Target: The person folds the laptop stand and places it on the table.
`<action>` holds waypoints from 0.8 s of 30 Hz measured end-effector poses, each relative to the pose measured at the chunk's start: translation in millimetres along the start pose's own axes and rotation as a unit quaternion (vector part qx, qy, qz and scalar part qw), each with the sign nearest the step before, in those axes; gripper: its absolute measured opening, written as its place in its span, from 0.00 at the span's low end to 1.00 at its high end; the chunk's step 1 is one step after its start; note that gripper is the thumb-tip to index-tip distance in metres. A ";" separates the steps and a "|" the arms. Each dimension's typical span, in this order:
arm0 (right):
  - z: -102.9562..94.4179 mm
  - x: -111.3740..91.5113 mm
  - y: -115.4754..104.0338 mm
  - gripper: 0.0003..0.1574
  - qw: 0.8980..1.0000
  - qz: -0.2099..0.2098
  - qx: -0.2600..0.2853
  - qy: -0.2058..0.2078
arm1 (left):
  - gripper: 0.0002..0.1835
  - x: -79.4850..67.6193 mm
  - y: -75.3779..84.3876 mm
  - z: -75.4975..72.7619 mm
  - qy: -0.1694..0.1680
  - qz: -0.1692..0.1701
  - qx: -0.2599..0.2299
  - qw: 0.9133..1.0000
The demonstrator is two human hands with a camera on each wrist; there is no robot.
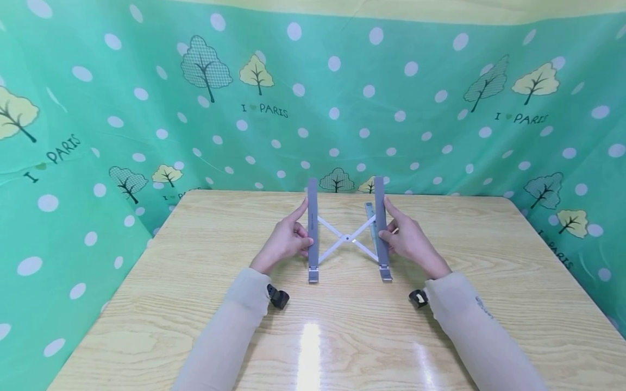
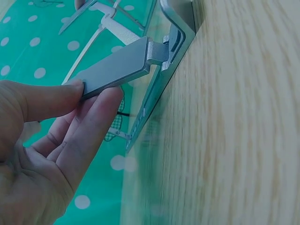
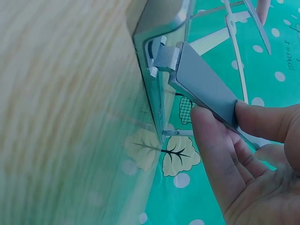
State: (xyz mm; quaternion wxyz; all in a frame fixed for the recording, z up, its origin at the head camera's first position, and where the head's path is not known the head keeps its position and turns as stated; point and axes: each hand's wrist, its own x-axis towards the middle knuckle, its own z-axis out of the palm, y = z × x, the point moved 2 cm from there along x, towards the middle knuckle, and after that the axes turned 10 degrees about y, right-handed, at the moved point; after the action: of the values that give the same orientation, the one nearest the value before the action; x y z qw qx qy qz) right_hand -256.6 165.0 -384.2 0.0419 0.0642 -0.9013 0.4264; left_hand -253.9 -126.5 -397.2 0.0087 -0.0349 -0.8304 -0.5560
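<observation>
A grey folding laptop stand (image 1: 313,217) stands spread on the table, its two long side bars joined by a pale X-shaped brace (image 1: 359,230). My left hand (image 1: 285,239) pinches the left bar between thumb and fingers. On the opposite side, my right hand (image 1: 408,239) pinches the right bar the same way. In the left wrist view, the raised bar (image 2: 119,65) tilts up from a hinge by the hooked front lip. The right wrist view shows the matching bar (image 3: 206,84) and its hinge, with a lower rail (image 3: 157,103) along the tabletop.
The stand is on a light wood table (image 1: 220,336), with a glare streak near the front. A green dotted curtain (image 1: 332,108) with printed trees hangs behind the table and along both sides. Each wrist wears a black strap device (image 1: 278,297).
</observation>
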 end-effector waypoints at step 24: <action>0.3 -0.8 -1.4 0.53 1.000 -0.008 -0.017 0.006 | 0.59 -2.2 2.4 0.5 0.004 0.005 0.013 1.000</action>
State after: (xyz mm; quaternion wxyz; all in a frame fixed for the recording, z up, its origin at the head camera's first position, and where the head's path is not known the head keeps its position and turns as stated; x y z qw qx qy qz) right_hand -255.6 164.0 -383.5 0.0520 0.0676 -0.9078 0.4107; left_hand -251.5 -125.3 -395.3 0.0157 -0.0368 -0.8374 -0.5451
